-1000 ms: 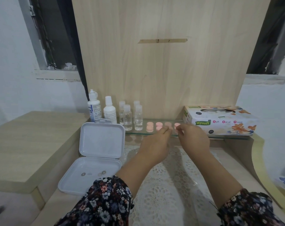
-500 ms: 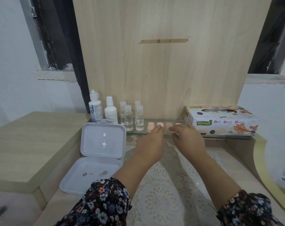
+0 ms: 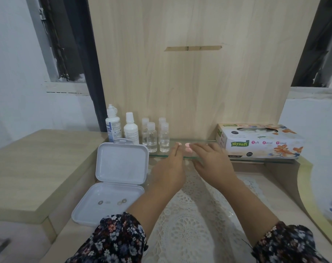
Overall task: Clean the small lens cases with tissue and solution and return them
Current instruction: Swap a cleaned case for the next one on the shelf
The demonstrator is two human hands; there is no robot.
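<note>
Lens cases (image 3: 188, 147), small, pink, round: seen on the glass shelf (image 3: 199, 158) between the clear bottles and the tissue box, partly hidden behind the fingers. Left hand (image 3: 170, 170): fingers extended toward the cases, nothing gripped. Right hand (image 3: 212, 164): laid flat over the shelf edge, fingers straight; contact with the cases cannot be told. Solution bottles (image 3: 121, 128), two, white, upright, stand at the shelf's left end, with four small clear bottles (image 3: 155, 136) just beside them. Tissue box (image 3: 258, 141) is placed at the shelf's right end. White hinged box (image 3: 113, 179) is set open on the surface, small round items inside its tray. Lace mat (image 3: 191, 224) is spread beneath the forearms.
</note>
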